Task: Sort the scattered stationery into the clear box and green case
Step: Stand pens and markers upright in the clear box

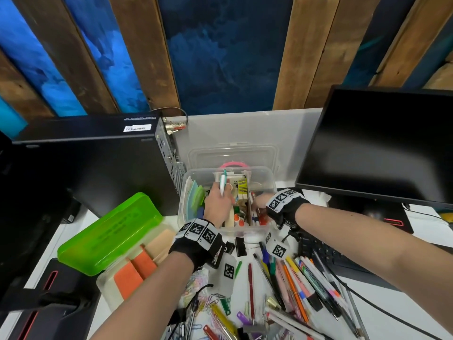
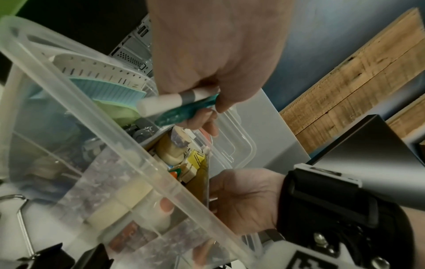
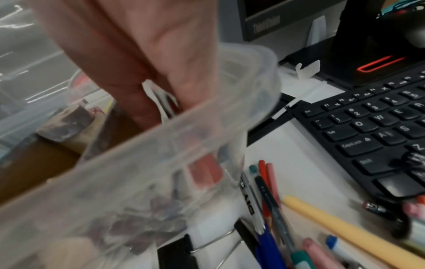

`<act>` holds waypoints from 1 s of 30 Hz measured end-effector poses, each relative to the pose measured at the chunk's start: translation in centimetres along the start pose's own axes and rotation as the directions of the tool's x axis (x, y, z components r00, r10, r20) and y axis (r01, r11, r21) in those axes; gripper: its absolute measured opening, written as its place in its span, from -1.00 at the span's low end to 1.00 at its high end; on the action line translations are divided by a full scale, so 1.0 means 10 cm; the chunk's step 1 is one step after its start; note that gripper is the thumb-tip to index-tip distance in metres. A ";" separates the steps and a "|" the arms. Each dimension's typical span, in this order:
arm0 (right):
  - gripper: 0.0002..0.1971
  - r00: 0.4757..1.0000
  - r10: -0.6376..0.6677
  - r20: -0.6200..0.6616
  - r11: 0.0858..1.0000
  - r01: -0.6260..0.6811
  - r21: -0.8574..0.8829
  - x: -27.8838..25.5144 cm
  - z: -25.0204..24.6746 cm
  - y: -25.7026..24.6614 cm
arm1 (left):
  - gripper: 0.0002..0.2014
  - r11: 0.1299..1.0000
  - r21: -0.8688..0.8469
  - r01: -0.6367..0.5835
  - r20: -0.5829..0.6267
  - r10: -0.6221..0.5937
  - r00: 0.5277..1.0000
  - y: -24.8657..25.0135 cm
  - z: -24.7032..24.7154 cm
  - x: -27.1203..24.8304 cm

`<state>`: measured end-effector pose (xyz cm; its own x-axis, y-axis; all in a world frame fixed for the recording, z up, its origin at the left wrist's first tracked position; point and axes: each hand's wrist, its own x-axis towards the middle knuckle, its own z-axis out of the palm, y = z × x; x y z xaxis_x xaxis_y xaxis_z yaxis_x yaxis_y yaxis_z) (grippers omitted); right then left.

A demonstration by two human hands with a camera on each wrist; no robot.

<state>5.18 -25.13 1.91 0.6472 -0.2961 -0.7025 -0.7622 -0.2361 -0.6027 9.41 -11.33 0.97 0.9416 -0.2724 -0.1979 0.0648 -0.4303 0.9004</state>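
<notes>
The left hand (image 1: 219, 201) grips 2 pens (image 1: 223, 182) upright over the clear box (image 1: 266, 176), tips pointing down into it. The right hand's (image 1: 259, 202) fingers pinch something small inside the box's right compartment.

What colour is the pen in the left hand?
White with teal green, held by the left hand; the pen shows best from the left wrist.

The head view looks steeply down from above onto the white table (image 1: 282, 126) and faces the wall. Both wrist views sit very close against the clear plastic box (image 2: 128, 151) (image 3: 161, 138), the one part all three views share (image 1: 266, 179).
</notes>
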 end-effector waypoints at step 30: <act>-0.30 1.000 -0.018 0.017 0.802 0.004 0.597 -0.07 -0.30 0.12 | -0.72 0.801 -0.281 0.530 0.495 -0.352 0.794 0.63 0.65 -0.19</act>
<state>3.79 -27.94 2.84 0.6606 -0.2760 -0.6981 -0.6012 0.3625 -0.7122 5.88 -19.12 4.55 0.5617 -0.4908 -0.6661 0.6432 -0.2473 0.7246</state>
